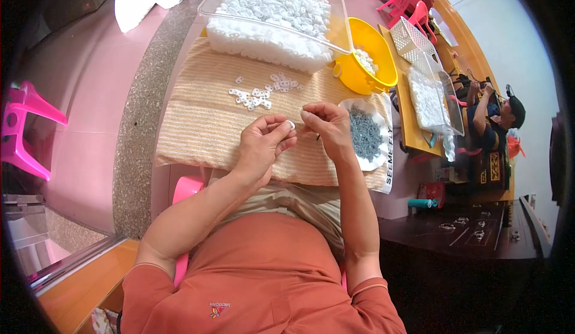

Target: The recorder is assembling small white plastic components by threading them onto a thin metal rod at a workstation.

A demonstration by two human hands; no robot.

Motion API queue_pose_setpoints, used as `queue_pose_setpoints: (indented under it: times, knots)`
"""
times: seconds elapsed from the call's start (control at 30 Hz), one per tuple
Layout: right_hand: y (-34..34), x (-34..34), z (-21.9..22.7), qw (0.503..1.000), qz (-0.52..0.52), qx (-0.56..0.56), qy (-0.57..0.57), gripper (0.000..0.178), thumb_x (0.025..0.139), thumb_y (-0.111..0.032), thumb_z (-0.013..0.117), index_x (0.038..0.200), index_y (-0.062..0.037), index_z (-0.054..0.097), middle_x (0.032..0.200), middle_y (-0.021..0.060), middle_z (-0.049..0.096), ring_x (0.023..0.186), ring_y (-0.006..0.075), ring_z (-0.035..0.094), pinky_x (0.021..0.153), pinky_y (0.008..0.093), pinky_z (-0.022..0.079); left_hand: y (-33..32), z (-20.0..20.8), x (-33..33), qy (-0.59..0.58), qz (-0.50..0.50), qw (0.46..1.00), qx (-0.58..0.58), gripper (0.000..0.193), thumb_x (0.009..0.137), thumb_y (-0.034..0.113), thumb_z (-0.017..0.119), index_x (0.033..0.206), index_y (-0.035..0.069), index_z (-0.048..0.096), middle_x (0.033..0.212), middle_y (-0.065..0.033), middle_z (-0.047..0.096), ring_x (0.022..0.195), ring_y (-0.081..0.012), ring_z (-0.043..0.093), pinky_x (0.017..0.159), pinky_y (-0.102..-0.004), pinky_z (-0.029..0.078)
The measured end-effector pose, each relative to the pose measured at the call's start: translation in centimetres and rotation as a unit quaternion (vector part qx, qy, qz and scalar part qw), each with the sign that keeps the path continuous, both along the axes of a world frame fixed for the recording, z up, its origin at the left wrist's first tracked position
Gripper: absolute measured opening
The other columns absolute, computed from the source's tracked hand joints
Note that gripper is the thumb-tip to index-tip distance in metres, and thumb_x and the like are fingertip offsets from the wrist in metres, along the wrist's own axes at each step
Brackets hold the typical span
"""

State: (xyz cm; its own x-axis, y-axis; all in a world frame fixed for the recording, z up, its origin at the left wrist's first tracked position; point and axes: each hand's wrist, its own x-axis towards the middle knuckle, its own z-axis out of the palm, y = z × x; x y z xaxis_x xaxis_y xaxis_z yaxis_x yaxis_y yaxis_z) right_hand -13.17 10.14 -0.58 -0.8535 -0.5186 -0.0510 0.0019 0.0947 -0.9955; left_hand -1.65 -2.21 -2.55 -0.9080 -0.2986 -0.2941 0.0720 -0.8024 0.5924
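Observation:
My left hand (263, 142) pinches a small white plastic ring (291, 124) between thumb and fingertips, above a striped beige cloth (203, 118). Right beside it, my right hand (326, 127) holds a thin dark pin-like piece (318, 136), fingers closed, tips almost touching the ring. Loose white rings (257, 94) lie scattered on the cloth just beyond my hands. A white dish (376, 157) with several small grey parts (364, 133) sits right of my right hand.
A clear bin (275, 17) full of white rings stands at the back, a yellow bowl (371, 55) beside it. Further right are a white basket (410, 38), another clear tub (434, 97) and a seated person (494, 118). A pink stool (24, 124) stands left.

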Motion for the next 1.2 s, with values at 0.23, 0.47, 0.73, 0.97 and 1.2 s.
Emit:
queue_pose_setpoints:
  times: [0.23, 0.47, 0.73, 0.97, 1.2]
  knots:
    - [1.0, 0.7, -0.3, 0.998, 0.020, -0.045, -0.034, 0.013, 0.084, -0.004, 0.069, 0.094, 0.0029, 0.068, 0.081, 0.0064, 0.068, 0.069, 0.0107, 0.064, 0.064, 0.0234, 0.055, -0.2, -0.3, -0.1, -0.001, -0.003, 1.000, -0.004, 0.017, 0.090, 0.003, 0.060, 0.106, 0.001, 0.057, 0.093, -0.0079, 0.063, 0.083, -0.0139, 0.063, 0.075, -0.0254, 0.056]
    - [1.3, 1.0, -0.3, 0.996, 0.037, -0.074, -0.030, 0.015, 0.085, -0.002, 0.066, 0.099, 0.0039, 0.066, 0.086, 0.0085, 0.068, 0.074, 0.0141, 0.066, 0.070, 0.0267, 0.056, -0.8, 1.1, -0.8, 0.036, -0.003, 0.999, -0.021, 0.029, 0.091, 0.005, 0.060, 0.117, -0.003, 0.052, 0.103, -0.0100, 0.062, 0.094, -0.0156, 0.063, 0.085, -0.0257, 0.054]
    - [0.9, 2.1, -0.3, 0.996, 0.061, -0.063, 0.007, 0.013, 0.084, 0.001, 0.066, 0.096, 0.0045, 0.064, 0.086, 0.0087, 0.068, 0.077, 0.0139, 0.066, 0.070, 0.0258, 0.056, -0.5, 0.1, -0.6, 0.057, -0.064, 0.995, -0.060, 0.020, 0.090, 0.006, 0.061, 0.108, -0.003, 0.059, 0.099, -0.0085, 0.064, 0.091, -0.0144, 0.063, 0.083, -0.0261, 0.054]
    - [1.2, 3.1, 0.1, 0.995, 0.065, -0.080, 0.005, 0.013, 0.084, 0.002, 0.066, 0.097, 0.0051, 0.063, 0.085, 0.0075, 0.068, 0.077, 0.0123, 0.065, 0.070, 0.0242, 0.055, -0.5, 0.4, -0.2, 0.051, -0.075, 0.993, -0.081, 0.013, 0.090, 0.008, 0.062, 0.098, -0.001, 0.062, 0.090, -0.0069, 0.066, 0.082, -0.0133, 0.064, 0.078, -0.0259, 0.054]
    - [2.1, 2.7, -1.0, 0.989, 0.061, -0.075, 0.109, 0.012, 0.083, 0.006, 0.066, 0.095, 0.0029, 0.065, 0.092, 0.0053, 0.064, 0.083, 0.0103, 0.062, 0.071, 0.0228, 0.053, -0.2, 0.7, 0.0, 0.045, -0.108, 0.991, -0.063, 0.013, 0.091, 0.011, 0.062, 0.100, 0.003, 0.062, 0.088, -0.0068, 0.067, 0.080, -0.0129, 0.065, 0.074, -0.0267, 0.055]
